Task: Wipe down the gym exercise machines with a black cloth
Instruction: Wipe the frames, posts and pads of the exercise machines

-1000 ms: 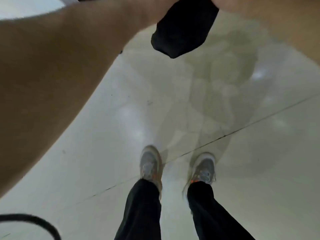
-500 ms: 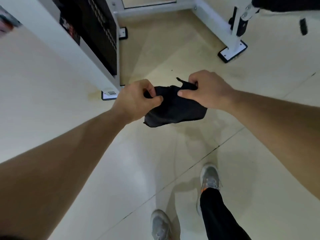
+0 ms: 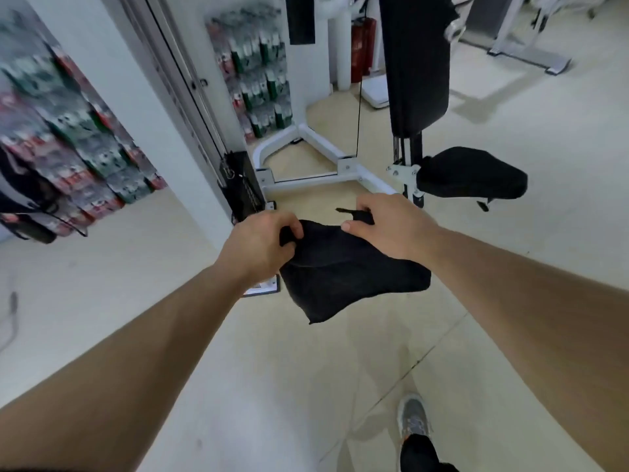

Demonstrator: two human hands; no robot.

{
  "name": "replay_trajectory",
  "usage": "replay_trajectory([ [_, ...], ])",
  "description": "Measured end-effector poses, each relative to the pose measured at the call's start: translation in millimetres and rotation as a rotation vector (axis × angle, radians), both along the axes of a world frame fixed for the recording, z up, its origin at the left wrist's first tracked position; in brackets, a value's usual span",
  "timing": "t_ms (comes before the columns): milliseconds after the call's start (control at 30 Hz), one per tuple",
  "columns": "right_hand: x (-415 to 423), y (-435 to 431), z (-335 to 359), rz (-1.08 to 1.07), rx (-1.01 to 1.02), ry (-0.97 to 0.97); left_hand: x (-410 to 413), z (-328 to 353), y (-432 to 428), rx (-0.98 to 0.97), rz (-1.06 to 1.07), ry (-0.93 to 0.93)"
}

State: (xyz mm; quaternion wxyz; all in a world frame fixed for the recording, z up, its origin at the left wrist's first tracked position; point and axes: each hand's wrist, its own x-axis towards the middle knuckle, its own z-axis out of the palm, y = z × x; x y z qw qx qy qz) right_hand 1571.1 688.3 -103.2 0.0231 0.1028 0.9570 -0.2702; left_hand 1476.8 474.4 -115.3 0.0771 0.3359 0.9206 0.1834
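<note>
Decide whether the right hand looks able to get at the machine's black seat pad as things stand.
Probably yes: the seat pad lies just beyond the right hand with nothing seen between, though that hand grips the black cloth.

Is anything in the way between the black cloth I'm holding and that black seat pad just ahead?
Nothing visible. Left hand and right hand hold the black cloth; only open space separates it from the seat pad. The white base bar lies below, on the floor.
</note>
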Motion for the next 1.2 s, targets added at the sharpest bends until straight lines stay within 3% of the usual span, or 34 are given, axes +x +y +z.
replay_trajectory([
  [367,9.0,23.1,212.8,-0.085,0.271,0.168,0.3,207.4,24.0,0.084,0.005,0.104],
  [567,-13.4,62.6,286.3,-0.145,0.313,0.21,-18.4,283.5,51.7,0.139,0.021,0.168],
  [833,-79.6,124.2,311.3,-0.136,0.151,0.254,-69.1,319.6,91.9,0.029,0.082,0.275],
  [1200,-190.3,156.1,278.9,-0.132,-0.171,0.192,-160.2,312.8,124.5,-0.066,0.24,0.315],
])
